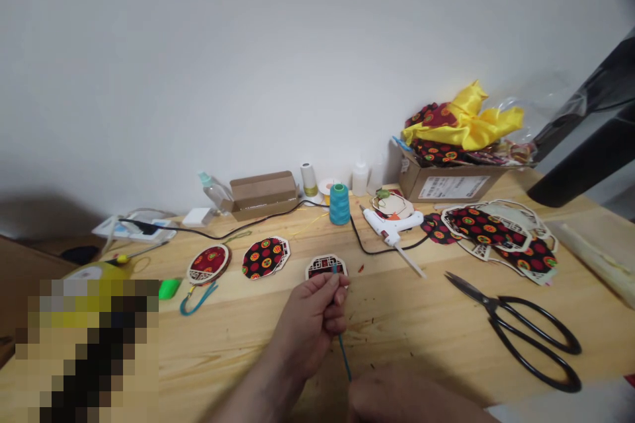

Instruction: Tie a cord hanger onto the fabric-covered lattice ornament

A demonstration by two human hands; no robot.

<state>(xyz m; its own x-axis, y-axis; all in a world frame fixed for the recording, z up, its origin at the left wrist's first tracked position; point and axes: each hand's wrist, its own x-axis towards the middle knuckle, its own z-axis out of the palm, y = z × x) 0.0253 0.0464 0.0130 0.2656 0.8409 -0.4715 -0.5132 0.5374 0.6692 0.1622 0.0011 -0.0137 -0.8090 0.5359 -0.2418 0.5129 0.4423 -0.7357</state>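
Observation:
My left hand [315,320] is closed in a pinch on a thin teal cord [344,353], just in front of a small wooden-framed ornament with red patterned fabric [325,266]. The cord runs down from my fingers toward my right hand [397,400], which sits at the bottom edge of the view with its fingers hidden. Two more fabric ornaments lie to the left, a round red one [209,263] with a teal loop [198,301] and a black flowered one [265,257].
Black scissors [520,327] lie at the right. A white glue gun [391,228] with a black cable, a teal thread spool [339,203], a heap of fabric pieces [499,231], a cardboard box of fabric [446,175] and a small brown box [262,194] stand behind.

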